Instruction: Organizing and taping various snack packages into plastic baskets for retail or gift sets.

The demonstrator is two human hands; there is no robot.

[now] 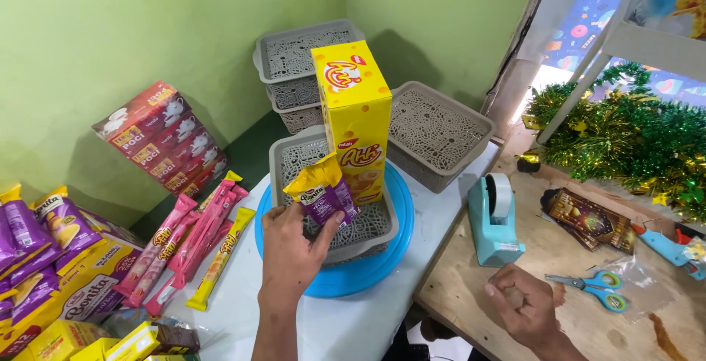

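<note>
So a small purple and yellow snack packet [321, 193] is pinched between the thumb and fingers of the left hand [290, 253], and it's held right at the front edge of a grey plastic basket [285, 156]. The packet is leaned up against a tall yellow box [357, 115] that's been stood upright inside that basket. The basket is set on a round blue plate [368, 269], which is parked on a white table [353, 328].

The right hand [523, 306] is curled into a loose fist and rested on the wooden bench [471, 298] off to the side, well apart from the left hand. Nothing can be seen gripped in it. A teal tape dispenser [493, 221] is just beyond it, and blue-handled scissors [592, 287] are lying near it on the right.

More grey baskets [441, 129] are stacked or tilted behind the yellow box. Long pink and yellow snack sticks [195, 247] are spread on the table left of the plate, with purple snack bags [44, 240] further left. Green tinsel [625, 137] is piled at the far right.
</note>
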